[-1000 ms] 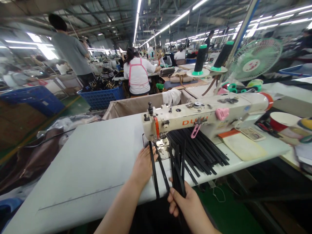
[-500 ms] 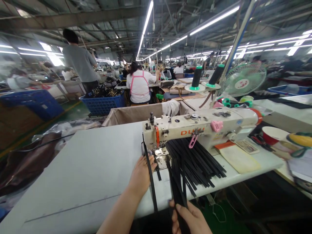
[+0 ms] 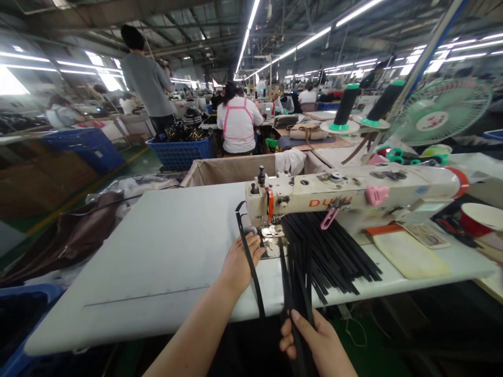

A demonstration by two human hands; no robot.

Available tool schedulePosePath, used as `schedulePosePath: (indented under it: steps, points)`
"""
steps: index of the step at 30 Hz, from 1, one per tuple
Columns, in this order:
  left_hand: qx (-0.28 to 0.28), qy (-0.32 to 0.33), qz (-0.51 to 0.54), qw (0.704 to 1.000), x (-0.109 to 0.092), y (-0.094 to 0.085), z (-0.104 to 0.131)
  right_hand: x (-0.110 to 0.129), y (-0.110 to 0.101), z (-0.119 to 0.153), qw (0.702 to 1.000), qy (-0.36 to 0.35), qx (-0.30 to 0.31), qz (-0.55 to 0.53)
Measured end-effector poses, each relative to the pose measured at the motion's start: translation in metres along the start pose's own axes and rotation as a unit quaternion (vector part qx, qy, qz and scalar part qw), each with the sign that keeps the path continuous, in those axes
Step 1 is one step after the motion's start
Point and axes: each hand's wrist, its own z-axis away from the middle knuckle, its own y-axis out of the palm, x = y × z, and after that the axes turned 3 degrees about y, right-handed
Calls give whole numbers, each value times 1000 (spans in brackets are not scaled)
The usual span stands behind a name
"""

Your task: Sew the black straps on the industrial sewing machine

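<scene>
A long black strip [image 3: 253, 277] loops down from beside the sewing machine's needle end and crosses the fingers of my left hand [image 3: 240, 262]. That hand lies flat on the table with its fingers stretched towards the metal needle plate [image 3: 274, 242] of the sewing machine [image 3: 353, 196]. Below the table's front edge, my right hand [image 3: 314, 340] is closed around a bundle of black strips [image 3: 301, 283], thumb on top. The bundle's upper ends rest near the needle plate. A pile of more black strips [image 3: 338, 256] fans out under the machine arm.
A yellowish pad [image 3: 408, 254] lies right of the pile, near a red-and-white bowl [image 3: 481, 220]. Behind the machine stand two black thread cones [image 3: 346, 107] and a green fan [image 3: 440, 112]. A fabric-lined bin [image 3: 228, 170] borders the table's far side. Several people work beyond.
The view has swung left, so the scene sits further right. A short strip end that showed beside my left hand is out of sight. My right hand keeps its hold on the bundle.
</scene>
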Motion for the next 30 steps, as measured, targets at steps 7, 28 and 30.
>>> schedulePosePath:
  steps: [7, 28, 30]
  points:
    - [-10, 33, -20, 999, 1, 0, 2, 0, -2, 3, 1000, 11, -8, 9]
    - [28, -124, 107, 986, 25, 4, -24, -30, -21, -22, 999, -18, 19, 27]
    - [46, -144, 119, 981, 32, 4, -40, -31, -19, -23, 999, -23, 25, 31]
